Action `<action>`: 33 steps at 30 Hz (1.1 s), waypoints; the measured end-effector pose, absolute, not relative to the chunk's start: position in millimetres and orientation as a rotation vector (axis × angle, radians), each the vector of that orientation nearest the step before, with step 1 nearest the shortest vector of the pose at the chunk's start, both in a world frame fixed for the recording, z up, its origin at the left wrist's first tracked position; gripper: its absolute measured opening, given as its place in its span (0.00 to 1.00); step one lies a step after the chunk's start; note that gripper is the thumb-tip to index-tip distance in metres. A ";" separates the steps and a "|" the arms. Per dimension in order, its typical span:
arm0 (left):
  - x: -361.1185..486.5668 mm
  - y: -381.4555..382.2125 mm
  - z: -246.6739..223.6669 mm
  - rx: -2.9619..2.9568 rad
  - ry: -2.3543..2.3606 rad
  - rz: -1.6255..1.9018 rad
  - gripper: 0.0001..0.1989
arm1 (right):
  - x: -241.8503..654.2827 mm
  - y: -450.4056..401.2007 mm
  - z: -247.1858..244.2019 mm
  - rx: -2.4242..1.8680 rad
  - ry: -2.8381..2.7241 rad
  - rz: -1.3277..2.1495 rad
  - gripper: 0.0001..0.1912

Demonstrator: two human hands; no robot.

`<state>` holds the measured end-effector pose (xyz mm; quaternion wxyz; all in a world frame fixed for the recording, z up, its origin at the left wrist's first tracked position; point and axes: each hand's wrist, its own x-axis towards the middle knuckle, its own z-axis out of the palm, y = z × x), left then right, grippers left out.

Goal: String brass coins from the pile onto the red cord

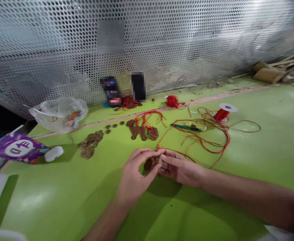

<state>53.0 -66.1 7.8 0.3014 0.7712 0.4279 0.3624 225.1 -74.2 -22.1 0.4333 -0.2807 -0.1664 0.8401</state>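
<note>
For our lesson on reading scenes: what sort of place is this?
Probably a small handicraft workbench: a green tabletop before a perforated metal wall, with a pile of round brass holed coins and a spool of red cord.

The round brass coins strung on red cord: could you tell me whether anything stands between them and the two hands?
Nothing visible does. The left hand and right hand already pinch the round brass coins between their fingertips above the green table.
</note>
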 end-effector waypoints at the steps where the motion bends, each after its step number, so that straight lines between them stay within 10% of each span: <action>1: 52.9 -65.8 7.9 2.044 1.138 0.961 0.11 | 225.0 -74.4 -22.4 -0.699 -0.415 2.093 0.15; 33: -98.5 4.6 12.8 2.297 2.299 0.438 0.07 | 223.9 -74.2 -18.5 -0.720 -0.375 2.083 0.15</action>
